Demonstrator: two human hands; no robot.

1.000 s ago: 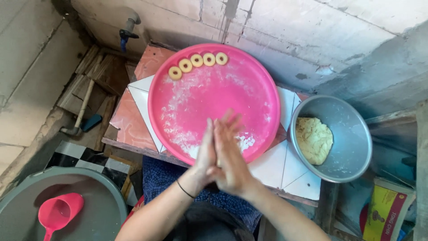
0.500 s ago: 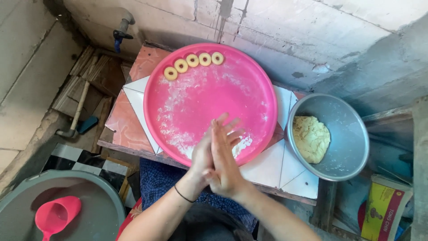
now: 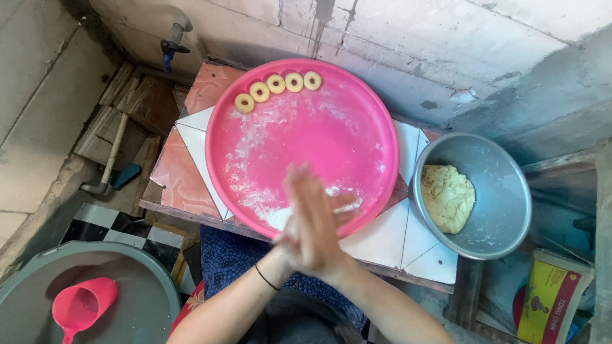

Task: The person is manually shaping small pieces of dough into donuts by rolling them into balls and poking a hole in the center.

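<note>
My left hand (image 3: 288, 245) and my right hand (image 3: 319, 220) are pressed palm to palm over the near rim of a round pink tray (image 3: 220, 121). Both are blurred by motion, and anything between the palms is hidden. A black band circles my left wrist. The tray is dusted with white flour, and several small ring-shaped dough pieces (image 3: 277, 84) lie in a row along its far edge. To the right stands a metal bowl (image 3: 503, 185) with a lump of pale yellow dough (image 3: 446, 197) in it.
The tray and bowl rest on a small tiled table (image 3: 185, 159) against a rough concrete wall. A grey tub (image 3: 143, 299) holding a pink scoop (image 3: 80, 306) sits at lower left. A tap (image 3: 172, 41) juts from the wall. A yellow package (image 3: 551, 299) lies at lower right.
My joined hands have slid against each other and shifted slightly over the tray's near rim. The view has drifted a little. Nothing on the tray or in the bowl has moved.
</note>
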